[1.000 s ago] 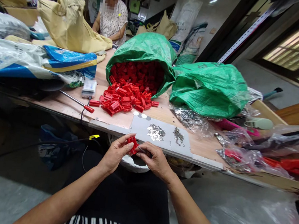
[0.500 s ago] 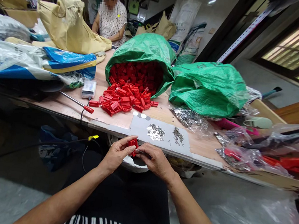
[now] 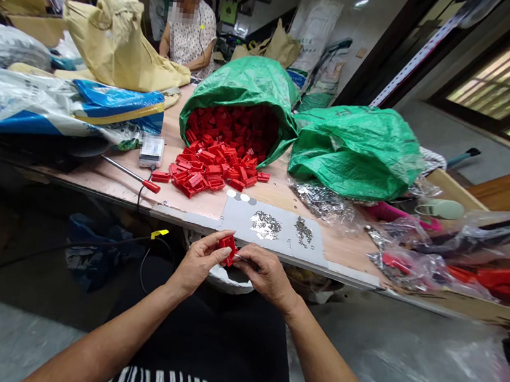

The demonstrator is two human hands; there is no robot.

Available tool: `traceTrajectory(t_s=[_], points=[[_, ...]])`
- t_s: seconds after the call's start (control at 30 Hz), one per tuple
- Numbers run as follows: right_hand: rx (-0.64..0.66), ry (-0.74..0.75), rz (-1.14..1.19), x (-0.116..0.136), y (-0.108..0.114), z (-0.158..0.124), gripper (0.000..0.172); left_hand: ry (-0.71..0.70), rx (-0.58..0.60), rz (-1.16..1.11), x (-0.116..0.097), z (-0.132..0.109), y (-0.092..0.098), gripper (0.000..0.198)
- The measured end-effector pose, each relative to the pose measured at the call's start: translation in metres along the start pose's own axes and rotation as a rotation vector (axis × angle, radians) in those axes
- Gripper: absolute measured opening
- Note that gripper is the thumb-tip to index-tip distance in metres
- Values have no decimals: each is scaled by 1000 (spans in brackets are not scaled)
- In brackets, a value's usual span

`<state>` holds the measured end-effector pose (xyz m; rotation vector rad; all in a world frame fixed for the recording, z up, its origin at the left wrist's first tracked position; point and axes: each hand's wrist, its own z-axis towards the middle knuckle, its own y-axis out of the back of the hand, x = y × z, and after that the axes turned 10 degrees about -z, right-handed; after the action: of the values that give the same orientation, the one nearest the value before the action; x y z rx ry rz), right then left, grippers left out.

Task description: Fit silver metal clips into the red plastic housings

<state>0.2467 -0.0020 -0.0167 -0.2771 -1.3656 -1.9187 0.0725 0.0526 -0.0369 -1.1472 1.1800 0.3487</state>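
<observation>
My left hand (image 3: 199, 263) pinches a small red plastic part (image 3: 227, 249) at the table's front edge. My right hand (image 3: 266, 273) meets it from the other side, its fingertips on a thin metal piece (image 3: 238, 257) pressed against the red part. The fingers hide much of the part. Beyond the hands, a heap of matching red parts (image 3: 206, 169) spills from an open green woven sack (image 3: 245, 81). On a grey board (image 3: 244, 219) lie two small piles of silvery metal pieces (image 3: 265, 225).
A second green sack (image 3: 357, 151) lies to the right, beside plastic bags of metal pieces (image 3: 323, 202). A red-handled screwdriver (image 3: 131, 174) and a small digital scale (image 3: 151, 151) rest on the wooden table (image 3: 99, 175). A seated person (image 3: 190, 34) works across it.
My hands have stayed nearly in place. The red part has shifted slightly between my fingers, and the thin metal piece now sits closer against it.
</observation>
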Motion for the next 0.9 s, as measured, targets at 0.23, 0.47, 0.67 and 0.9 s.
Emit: traceTrajectory(t_s=[0.23,0.47,0.67,0.9], points=[[34,-288,224,-4,-4,-5,16,-27,22,-6,2,-1,2,42],[19,-396,240,-5,-1,-5,22,-32,35,-26,4,0,2,47],[-28,-309,-120,-24,-7,1,25,-135,-26,217,7,25,13,44],[-19,-364,-240,-37,-11,11,26,-290,-8,668,5,60,21,30]])
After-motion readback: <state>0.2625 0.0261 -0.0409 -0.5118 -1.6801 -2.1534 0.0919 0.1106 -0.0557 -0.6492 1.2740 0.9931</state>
